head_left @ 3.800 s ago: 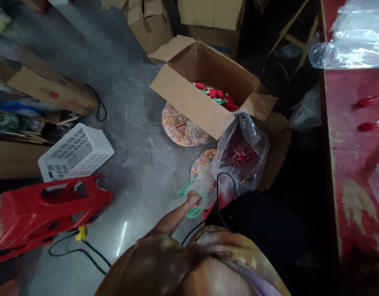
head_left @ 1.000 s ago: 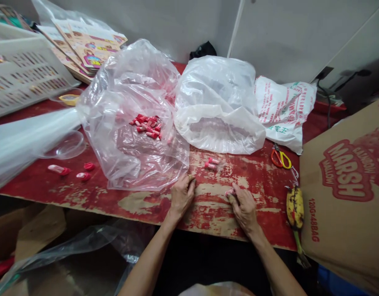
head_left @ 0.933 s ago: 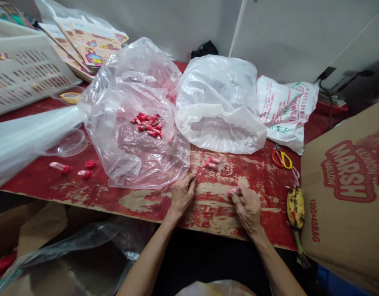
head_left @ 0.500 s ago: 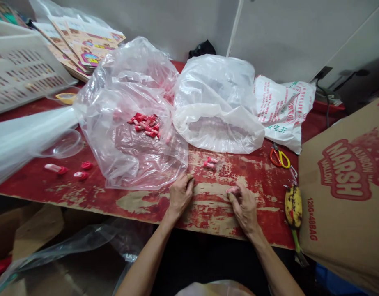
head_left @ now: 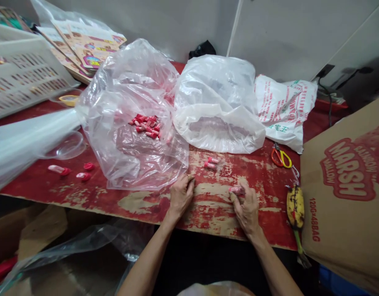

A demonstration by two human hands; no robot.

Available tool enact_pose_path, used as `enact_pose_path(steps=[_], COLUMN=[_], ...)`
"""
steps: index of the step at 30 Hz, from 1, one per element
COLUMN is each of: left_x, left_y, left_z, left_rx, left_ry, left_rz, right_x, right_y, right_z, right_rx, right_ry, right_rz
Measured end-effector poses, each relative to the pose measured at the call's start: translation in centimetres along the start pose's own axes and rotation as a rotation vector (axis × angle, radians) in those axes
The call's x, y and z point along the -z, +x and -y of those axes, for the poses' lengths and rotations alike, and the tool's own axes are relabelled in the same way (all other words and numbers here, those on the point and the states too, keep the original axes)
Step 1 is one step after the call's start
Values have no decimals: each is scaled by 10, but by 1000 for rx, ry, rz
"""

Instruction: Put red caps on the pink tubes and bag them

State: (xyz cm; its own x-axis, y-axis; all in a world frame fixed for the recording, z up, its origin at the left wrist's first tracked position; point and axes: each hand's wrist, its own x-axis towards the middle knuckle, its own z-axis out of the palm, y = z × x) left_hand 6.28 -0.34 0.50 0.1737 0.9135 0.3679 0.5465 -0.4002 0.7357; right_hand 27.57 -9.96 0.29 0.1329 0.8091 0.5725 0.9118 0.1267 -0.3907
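Note:
My right hand [head_left: 245,205] pinches a small pink-and-red tube [head_left: 237,190] between thumb and fingers, low over the worn red tabletop [head_left: 220,209]. My left hand [head_left: 182,196] rests closed on the table by the front edge of a clear plastic bag [head_left: 146,172]; anything inside its fingers is hidden. A pile of similar red tubes [head_left: 148,125] shows in the bag. Two more small red tubes [head_left: 210,163] lie side by side beyond my hands.
Behind stand a white plastic bag [head_left: 220,90] and a printed white sack [head_left: 281,107]. Scissors [head_left: 281,157], a spotted banana [head_left: 295,207] and a cardboard box [head_left: 346,185] are on the right. A white basket [head_left: 26,74] and loose red-capped tubes [head_left: 59,169] are leftward.
The tube in my right hand shows more of its length, now lying roughly crosswise. My left hand stays in place. The whole view shifts slightly.

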Motion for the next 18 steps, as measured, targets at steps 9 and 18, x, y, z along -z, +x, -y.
enact_pose_path(steps=[9, 18], left_x=[7, 6], left_y=[-8, -22], left_z=[-8, -9], left_rx=[-159, -23], left_ry=[-100, -133], left_rz=[124, -51], right_x=[-12, -31], right_y=[15, 44], right_z=[32, 56], right_rx=[27, 223], right_ry=[26, 113], right_rz=[175, 273])
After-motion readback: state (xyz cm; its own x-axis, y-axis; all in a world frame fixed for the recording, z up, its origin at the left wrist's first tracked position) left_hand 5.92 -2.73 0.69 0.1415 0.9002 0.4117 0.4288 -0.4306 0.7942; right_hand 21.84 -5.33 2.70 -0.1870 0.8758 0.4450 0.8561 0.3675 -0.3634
